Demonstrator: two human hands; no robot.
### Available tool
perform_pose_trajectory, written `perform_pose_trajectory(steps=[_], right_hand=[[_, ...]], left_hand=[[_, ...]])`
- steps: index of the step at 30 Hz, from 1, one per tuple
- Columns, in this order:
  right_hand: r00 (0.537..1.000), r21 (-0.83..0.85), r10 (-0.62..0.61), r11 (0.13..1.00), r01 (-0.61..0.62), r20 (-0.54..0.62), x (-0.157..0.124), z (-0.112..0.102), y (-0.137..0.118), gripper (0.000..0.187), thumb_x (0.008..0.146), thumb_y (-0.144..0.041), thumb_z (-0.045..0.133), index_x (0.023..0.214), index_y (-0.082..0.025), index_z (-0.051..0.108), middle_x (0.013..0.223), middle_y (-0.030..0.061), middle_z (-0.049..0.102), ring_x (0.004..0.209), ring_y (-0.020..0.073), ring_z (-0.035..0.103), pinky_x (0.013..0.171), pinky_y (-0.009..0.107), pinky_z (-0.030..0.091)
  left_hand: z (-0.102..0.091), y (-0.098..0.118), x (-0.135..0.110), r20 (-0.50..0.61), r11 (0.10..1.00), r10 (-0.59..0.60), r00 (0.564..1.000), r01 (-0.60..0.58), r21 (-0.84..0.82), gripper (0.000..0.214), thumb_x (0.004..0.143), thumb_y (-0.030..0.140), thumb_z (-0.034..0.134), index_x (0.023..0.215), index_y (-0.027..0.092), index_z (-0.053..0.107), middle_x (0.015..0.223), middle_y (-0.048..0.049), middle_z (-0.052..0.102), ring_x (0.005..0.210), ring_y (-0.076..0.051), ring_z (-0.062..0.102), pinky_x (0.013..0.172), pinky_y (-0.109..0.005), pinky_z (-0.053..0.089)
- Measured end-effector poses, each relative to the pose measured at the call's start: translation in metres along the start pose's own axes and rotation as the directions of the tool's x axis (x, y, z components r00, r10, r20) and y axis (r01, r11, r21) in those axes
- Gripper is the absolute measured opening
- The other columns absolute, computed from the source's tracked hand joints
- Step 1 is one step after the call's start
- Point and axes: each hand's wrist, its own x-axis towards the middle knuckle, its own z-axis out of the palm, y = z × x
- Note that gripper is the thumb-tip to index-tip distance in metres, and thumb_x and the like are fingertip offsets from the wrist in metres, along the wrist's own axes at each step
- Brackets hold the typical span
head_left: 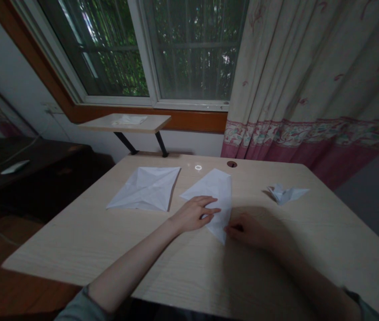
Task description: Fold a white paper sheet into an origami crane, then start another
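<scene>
A partly folded sheet of white paper [221, 187] lies on the desk in front of me, with a pointed lower end and a straight right edge. My left hand [194, 214] rests flat on it from the left, fingers spread apart. At the paper's lower right edge is my right hand [248, 229], its thumb and fingertips pinched together on the border. A second white sheet [144, 189], creased and spread out, is left of my left hand. Off to the right sits a folded white paper figure with pointed ends [286, 194].
The pale wooden desk [176, 263] has a round cable hole [232, 164] at its back. A small raised shelf [99, 122] carrying white paper stands behind, below the window. A curtain [310, 89] hangs at the right. A dark cabinet [42, 174] stands left.
</scene>
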Motion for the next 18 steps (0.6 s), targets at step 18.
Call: perform_pose_trajectory(steps=[18], right_hand=[[0.866,-0.197,0.302,0.894,-0.402,-0.399,0.006,-0.001,0.022,0.039,0.104,-0.035,0.037,0.103,-0.023,0.074,0.091,0.0072,0.078,0.08,0.0221,0.07,0.069,0.029,0.043]], left_hand=[[0.001,0.001,0.001,-0.007,1.0,0.0,1.0,0.0,0.0,0.034,0.099,0.022,0.056,0.129,0.03,0.07,0.148,-0.0075,0.057,0.136,-0.026,0.055,0.114,-0.045,0.044]])
